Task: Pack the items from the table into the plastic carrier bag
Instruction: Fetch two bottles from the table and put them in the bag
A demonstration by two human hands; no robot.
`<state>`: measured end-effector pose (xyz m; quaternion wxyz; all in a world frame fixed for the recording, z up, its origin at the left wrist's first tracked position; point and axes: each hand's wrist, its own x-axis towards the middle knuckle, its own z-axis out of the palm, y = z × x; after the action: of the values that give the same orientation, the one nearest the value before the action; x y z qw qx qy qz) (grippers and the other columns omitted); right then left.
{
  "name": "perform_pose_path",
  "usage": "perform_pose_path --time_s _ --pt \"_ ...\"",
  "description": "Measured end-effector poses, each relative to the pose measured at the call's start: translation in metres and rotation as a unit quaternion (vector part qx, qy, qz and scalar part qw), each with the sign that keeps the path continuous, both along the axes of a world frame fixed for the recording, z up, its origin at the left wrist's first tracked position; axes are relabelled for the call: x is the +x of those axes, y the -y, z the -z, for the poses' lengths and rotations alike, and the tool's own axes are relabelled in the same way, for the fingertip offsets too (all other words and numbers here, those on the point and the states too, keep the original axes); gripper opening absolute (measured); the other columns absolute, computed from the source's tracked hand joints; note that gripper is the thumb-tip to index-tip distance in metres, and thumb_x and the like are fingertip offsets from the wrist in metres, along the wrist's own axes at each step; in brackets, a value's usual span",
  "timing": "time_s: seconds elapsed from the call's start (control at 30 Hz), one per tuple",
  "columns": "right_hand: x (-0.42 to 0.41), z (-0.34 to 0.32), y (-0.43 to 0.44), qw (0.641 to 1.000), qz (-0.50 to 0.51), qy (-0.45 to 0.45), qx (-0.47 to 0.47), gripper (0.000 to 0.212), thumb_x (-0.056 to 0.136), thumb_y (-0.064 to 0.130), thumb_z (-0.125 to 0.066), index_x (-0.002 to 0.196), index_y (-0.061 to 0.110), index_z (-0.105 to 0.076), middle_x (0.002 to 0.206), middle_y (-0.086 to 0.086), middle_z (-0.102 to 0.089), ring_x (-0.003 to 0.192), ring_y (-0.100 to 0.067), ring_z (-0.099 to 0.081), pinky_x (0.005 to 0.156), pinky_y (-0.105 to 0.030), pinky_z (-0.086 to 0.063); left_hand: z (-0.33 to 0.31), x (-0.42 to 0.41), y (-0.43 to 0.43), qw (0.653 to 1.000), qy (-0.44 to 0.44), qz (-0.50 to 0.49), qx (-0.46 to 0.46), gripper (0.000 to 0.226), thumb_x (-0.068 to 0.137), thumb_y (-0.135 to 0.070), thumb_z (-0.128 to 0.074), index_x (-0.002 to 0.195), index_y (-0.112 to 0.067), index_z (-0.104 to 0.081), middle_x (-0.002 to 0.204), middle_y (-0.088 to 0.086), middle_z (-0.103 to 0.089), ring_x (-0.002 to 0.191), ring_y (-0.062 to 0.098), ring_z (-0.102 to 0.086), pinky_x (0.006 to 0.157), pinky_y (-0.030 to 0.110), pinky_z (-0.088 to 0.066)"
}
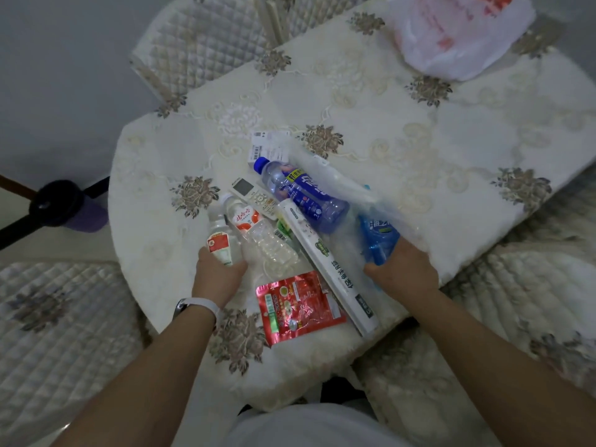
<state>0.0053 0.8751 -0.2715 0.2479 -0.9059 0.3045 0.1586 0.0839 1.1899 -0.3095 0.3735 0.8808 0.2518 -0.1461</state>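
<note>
My left hand (219, 272) grips the base of a small clear bottle with a red label (220, 237). Beside it lies a second clear bottle with an orange label (254, 229). My right hand (403, 269) holds the edge of a thin translucent bluish plastic bag (351, 201), which drapes over a blue-labelled bottle (300, 191) and a blue packet (379, 237). A long white box (329, 266), a shiny red pouch (296, 306), a white remote control (254, 196) and a small white carton (269, 148) lie on the table.
The table (419, 140) has a cream cloth with flower patterns. A white plastic bag with red print (458, 37) sits at the far right corner. Quilted chairs (200, 43) stand around the table. A dark stand (54, 201) is at the left.
</note>
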Motion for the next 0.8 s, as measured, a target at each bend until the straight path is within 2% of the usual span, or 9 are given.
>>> perform_pose_path --time_s 0.07,0.13,0.23,0.33,0.4,0.5,0.6,0.7,0.8 --pt "-0.007 0.002 0.000 1.000 0.016 0.010 0.001 0.096 0.065 0.048 -0.078 0.142 0.013 -0.030 0.133 -0.012 -0.044 0.123 -0.035 -0.046 0.096 -0.046 -0.044 0.002 -0.005 -0.007 1.000 -0.011 -0.002 -0.007 0.077 0.064 -0.038 -0.072 0.129 -0.016 -0.036 0.110 0.009 -0.055 0.088 0.028 -0.061 0.079 0.047 -0.056" --pt "-0.011 0.004 -0.001 0.999 0.020 0.001 -0.025 0.102 0.063 0.049 -0.079 0.140 0.010 -0.025 0.130 -0.013 -0.040 0.121 -0.039 -0.046 0.094 -0.050 -0.045 0.001 -0.009 -0.013 1.000 -0.019 -0.001 -0.003 0.082 0.059 -0.037 -0.071 0.130 -0.017 -0.035 0.111 0.009 -0.054 0.090 0.031 -0.061 0.082 0.050 -0.056" --pt "-0.019 0.005 -0.012 0.998 0.061 0.002 -0.034 0.100 0.065 0.051 -0.080 0.137 0.007 -0.026 0.128 -0.016 -0.038 0.116 -0.041 -0.048 0.091 -0.048 -0.045 0.001 -0.022 -0.022 0.999 -0.014 0.028 0.016 0.081 0.057 -0.044 -0.071 0.125 -0.017 -0.038 0.108 0.008 -0.053 0.091 0.032 -0.060 0.081 0.050 -0.056" --pt "-0.028 0.004 -0.021 0.993 0.116 0.014 -0.001 0.096 0.068 0.048 -0.081 0.135 0.004 -0.029 0.126 -0.017 -0.039 0.113 -0.041 -0.051 0.089 -0.047 -0.047 0.000 -0.030 -0.033 0.998 -0.005 0.065 0.014 0.079 0.060 -0.054 -0.074 0.121 -0.014 -0.043 0.104 0.008 -0.056 0.088 0.031 -0.062 0.078 0.049 -0.057" --pt "-0.038 -0.001 -0.025 0.990 0.139 0.027 0.010 0.088 0.069 0.042 -0.081 0.133 0.004 -0.034 0.126 -0.017 -0.040 0.113 -0.039 -0.051 0.089 -0.045 -0.048 0.000 -0.033 -0.043 0.996 -0.010 0.091 0.004 0.073 0.066 -0.052 -0.076 0.120 -0.014 -0.045 0.103 0.008 -0.058 0.085 0.029 -0.063 0.077 0.045 -0.057" --pt "-0.056 -0.011 -0.035 0.984 0.159 0.084 -0.005 0.078 0.068 0.036 -0.082 0.126 0.005 -0.041 0.120 -0.015 -0.043 0.107 -0.034 -0.054 0.085 -0.040 -0.048 0.002 -0.042 -0.060 0.992 0.000 0.129 -0.007 0.061 0.069 -0.051 -0.074 0.113 -0.018 -0.049 0.096 0.004 -0.062 0.078 0.023 -0.064 0.072 0.040 -0.057" --pt "-0.071 -0.027 -0.048 0.970 0.184 0.155 -0.023 0.077 0.063 0.042 -0.081 0.122 0.010 -0.042 0.114 -0.008 -0.046 0.095 -0.027 -0.056 0.081 -0.041 -0.052 0.006 -0.057 -0.074 0.987 0.008 0.160 -0.018 0.055 0.067 -0.056 -0.070 0.107 -0.021 -0.054 0.090 0.000 -0.065 0.073 0.018 -0.064 0.068 0.035 -0.055" --pt "-0.085 -0.042 -0.063 0.960 0.198 0.196 -0.018 0.075 0.060 0.044 -0.081 0.120 0.014 -0.046 0.111 -0.002 -0.048 0.092 -0.018 -0.054 0.078 -0.037 -0.052 -0.005 -0.073 -0.079 0.982 0.033 0.173 -0.063 0.049 0.071 -0.046 -0.073 0.108 -0.021 -0.053 0.091 -0.001 -0.063 0.073 0.015 -0.061 0.064 0.030 -0.049" --pt "-0.102 -0.049 -0.075 0.949 0.217 0.229 -0.002 0.073 0.052 0.053 -0.081 0.114 0.025 -0.053 0.108 -0.001 -0.058 0.089 -0.014 -0.063 0.074 -0.040 -0.059 -0.021 -0.085 -0.077 0.971 0.060 0.196 -0.120 0.044 0.076 -0.032 -0.076 0.110 -0.024 -0.049 0.092 -0.005 -0.060 0.076 0.011 -0.058 0.063 0.030 -0.045"
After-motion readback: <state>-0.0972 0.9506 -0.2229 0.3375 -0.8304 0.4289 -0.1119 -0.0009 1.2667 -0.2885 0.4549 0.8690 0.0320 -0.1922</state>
